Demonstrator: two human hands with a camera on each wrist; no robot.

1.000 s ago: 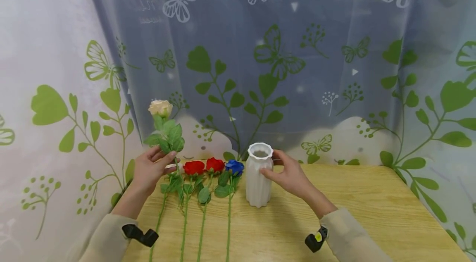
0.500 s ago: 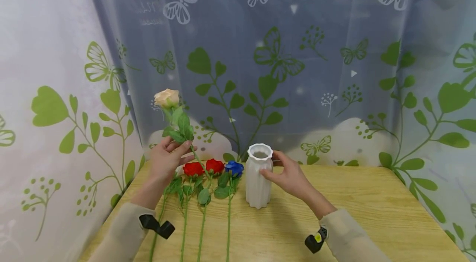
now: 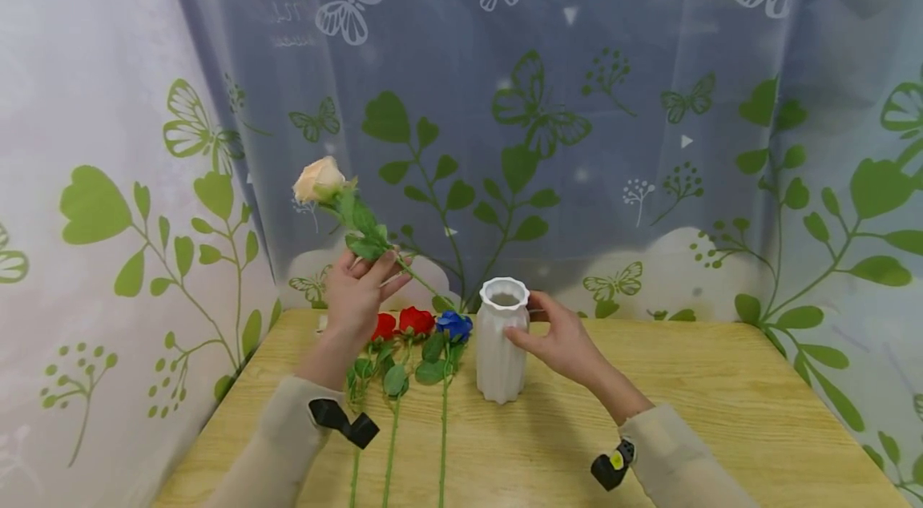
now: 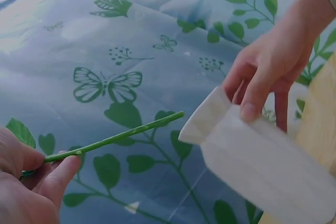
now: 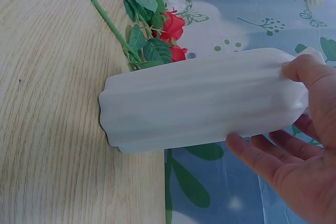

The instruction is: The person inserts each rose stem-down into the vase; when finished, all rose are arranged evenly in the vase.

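Observation:
My left hand [image 3: 355,296] pinches the green stem of a cream rose [image 3: 320,181], just below its leaves. The rose is held up and slanted, bloom to the upper left. In the left wrist view the stem [image 4: 126,136] points at the mouth of a white fluted vase [image 4: 268,163], its cut end just short of the rim. Thumb and fingers of my right hand [image 3: 562,340] grip the upper part of that vase [image 3: 500,364] from the right. The vase stands upright on the table.
Left of the vase lie two red roses [image 3: 416,321] and a blue rose [image 3: 454,326] on the wooden table [image 3: 685,404], stems toward me. My left forearm covers part of the leftmost red one. A printed curtain [image 3: 433,51] hangs behind the table.
My left hand has moved right and up with the cream rose, tipping it so the stem slants toward the vase. My right hand and the vase have stayed in place.

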